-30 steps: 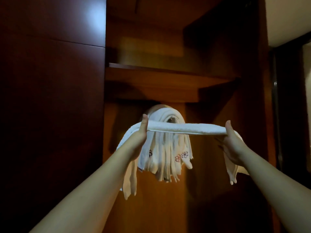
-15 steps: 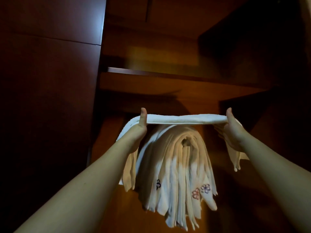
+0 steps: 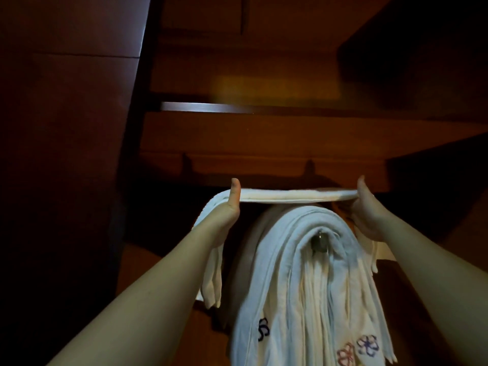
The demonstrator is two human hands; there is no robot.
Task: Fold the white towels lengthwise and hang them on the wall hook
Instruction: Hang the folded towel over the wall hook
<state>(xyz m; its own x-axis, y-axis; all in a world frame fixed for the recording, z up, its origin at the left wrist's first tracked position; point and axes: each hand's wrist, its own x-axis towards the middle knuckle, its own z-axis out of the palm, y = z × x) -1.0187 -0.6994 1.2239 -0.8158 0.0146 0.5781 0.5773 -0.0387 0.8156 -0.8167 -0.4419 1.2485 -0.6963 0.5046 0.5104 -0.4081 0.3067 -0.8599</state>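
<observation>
Since the earlier frame, the folded towel [image 3: 285, 196] has been carried closer to the hook [image 3: 319, 243], just above the hung towels [image 3: 311, 281]. Its ends are gripped by the left hand [image 3: 227, 210] and right hand [image 3: 369, 215], long axis crosswise, the hook directly below, midway between both.

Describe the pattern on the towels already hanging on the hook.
Hanging towels: white with small embroidered flower outlines, dark blue and red, near the lower ends; head view.
</observation>
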